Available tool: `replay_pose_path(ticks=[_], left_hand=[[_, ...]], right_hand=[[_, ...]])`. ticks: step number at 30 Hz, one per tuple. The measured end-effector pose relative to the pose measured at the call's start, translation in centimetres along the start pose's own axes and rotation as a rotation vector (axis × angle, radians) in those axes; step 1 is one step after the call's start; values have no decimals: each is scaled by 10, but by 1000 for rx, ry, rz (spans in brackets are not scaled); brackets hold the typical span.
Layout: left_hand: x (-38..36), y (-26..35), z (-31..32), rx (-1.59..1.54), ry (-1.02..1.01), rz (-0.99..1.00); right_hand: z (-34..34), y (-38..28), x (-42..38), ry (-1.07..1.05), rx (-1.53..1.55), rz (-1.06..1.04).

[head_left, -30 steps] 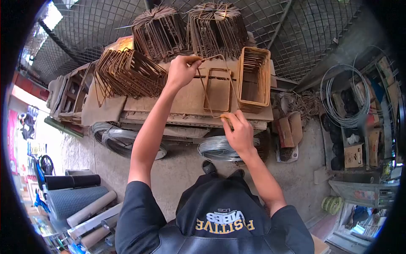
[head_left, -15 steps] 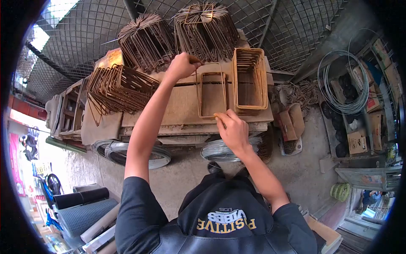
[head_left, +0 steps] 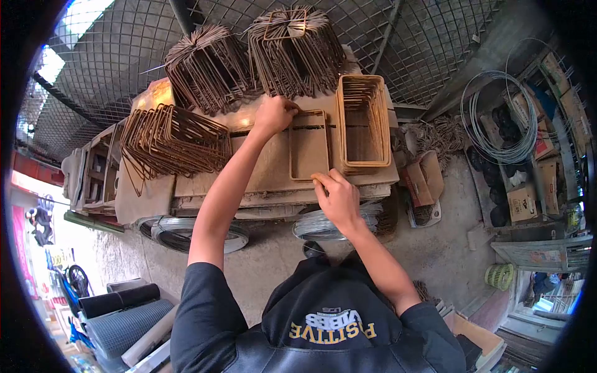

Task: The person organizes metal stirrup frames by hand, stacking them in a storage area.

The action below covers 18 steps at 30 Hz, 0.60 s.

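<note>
My left hand (head_left: 275,116) is closed in a pinch at the far left corner of a rectangular rebar stirrup (head_left: 290,147). My right hand (head_left: 337,198) grips the stirrup's near edge between thumb and fingers. It appears to lie level on the wooden bench (head_left: 252,165), lined up with at least one other stirrup under it. Just right of it stands a neat stack of rusty stirrups (head_left: 364,164). On the left a bunch of stirrups (head_left: 174,142) leans over in a fanned row.
Two tall bundles of stirrups (head_left: 208,68) stand at the back against the wire mesh (head_left: 429,46). Coils of wire (head_left: 199,236) lie below the bench's front edge. A larger wire coil (head_left: 500,118) hangs at right near cardboard boxes (head_left: 525,202). Rolls of mesh (head_left: 127,323) lie at lower left.
The held stirrup has come down from a raised, offset position to line up with the one beneath. My left hand has moved slightly nearer and right; my right hand keeps its grip.
</note>
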<state>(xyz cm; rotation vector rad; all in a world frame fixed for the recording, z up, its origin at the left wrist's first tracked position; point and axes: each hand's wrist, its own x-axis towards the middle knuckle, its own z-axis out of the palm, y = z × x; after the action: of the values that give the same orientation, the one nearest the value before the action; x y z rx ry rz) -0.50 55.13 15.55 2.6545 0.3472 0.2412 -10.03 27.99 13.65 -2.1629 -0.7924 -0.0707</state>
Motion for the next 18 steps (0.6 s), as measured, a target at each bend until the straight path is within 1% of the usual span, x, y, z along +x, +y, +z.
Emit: replay_pose_path(ticks=[1,8,11,14,17,18], left_hand=[[1,-2,2,11,1,38],[-2,-4,15,-9,66,31],[-5,-1,15,-5,89,9],[-3,0,17,-15,72,-52],[-11,-1,19,-76,89,-54],[-16,0,19,-103,173,-39]], right_hand=[[1,0,0,1,4,-11],[1,-1,-2,18,27,-19],[-1,-1,-2,10,12,8],[-3,2,-3,11,59,-17],[-21,-3,-12,-61,83,20],[-26,0,-17,-65,85,20]])
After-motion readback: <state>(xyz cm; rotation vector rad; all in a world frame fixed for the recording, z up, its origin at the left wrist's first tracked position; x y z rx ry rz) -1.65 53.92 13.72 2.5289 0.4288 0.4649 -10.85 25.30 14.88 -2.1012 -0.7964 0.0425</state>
